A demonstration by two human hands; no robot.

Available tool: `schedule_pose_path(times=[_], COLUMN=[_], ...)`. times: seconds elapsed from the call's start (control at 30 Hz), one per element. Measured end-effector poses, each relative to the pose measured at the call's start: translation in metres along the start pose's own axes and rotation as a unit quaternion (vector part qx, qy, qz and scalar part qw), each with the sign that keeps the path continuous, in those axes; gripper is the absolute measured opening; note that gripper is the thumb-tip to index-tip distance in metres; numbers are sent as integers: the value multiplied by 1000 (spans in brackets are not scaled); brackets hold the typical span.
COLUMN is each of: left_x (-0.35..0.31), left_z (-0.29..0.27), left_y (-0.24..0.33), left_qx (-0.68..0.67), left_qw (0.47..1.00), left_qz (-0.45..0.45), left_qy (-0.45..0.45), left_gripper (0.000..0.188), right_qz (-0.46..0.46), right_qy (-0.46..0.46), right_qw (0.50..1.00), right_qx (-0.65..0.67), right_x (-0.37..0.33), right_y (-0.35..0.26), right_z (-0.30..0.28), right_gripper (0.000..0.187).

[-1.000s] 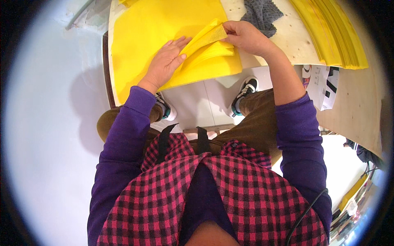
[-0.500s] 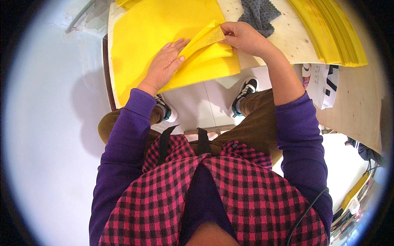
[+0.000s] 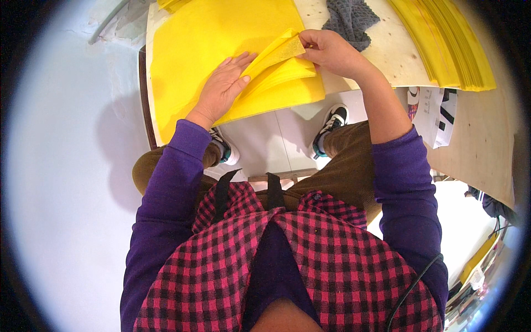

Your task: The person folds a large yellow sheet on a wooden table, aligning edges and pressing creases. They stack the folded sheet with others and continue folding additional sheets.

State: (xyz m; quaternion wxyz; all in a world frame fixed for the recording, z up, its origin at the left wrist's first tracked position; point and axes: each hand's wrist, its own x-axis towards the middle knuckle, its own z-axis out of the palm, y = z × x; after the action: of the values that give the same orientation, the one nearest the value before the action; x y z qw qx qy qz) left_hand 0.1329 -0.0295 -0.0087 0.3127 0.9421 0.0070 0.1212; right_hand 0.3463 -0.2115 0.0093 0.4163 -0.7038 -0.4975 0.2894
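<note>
Yellow fabric lies on the left part of a pale wooden table, with some layers raised in folds near the front edge. The left hand rests palm down on it, thumb apart from the fingers — beside the folds. The right hand pinches a raised corner between thumb and fingers. Just beyond that hand sits a crumpled grey cloth — and farther right, a yellow stack.
</note>
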Motion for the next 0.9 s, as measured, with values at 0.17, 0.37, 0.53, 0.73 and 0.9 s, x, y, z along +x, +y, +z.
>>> schedule_pose_path(times=[0.17, 0.37, 0.53, 0.73, 0.9], left_x=[0, -1, 1, -2, -2], left_z=[0, -1, -5, -4, 0], left_y=[0, -1, -2, 0, -2], left_qx=[-1, -1, 29, 71, 38], left_qw=[1000, 1000, 998, 996, 999], left_qz=[2, 9, 47, 49, 0], left_qy=[0, 2, -18, -13, -6], left_gripper=[40, 41, 51, 59, 54], right_qz=[29, 7, 28, 38, -19], right_qy=[-20, 27, 39, 53, 111], right_qw=[999, 995, 987, 970, 967], right_qx=[-25, 97, 151, 235, 229], right_x=[2, 2, 2, 3, 2], right_y=[0, -3, -13, -22, -17], right_z=[-2, 5, 7, 8, -3], right_gripper=[12, 15, 17, 22, 26])
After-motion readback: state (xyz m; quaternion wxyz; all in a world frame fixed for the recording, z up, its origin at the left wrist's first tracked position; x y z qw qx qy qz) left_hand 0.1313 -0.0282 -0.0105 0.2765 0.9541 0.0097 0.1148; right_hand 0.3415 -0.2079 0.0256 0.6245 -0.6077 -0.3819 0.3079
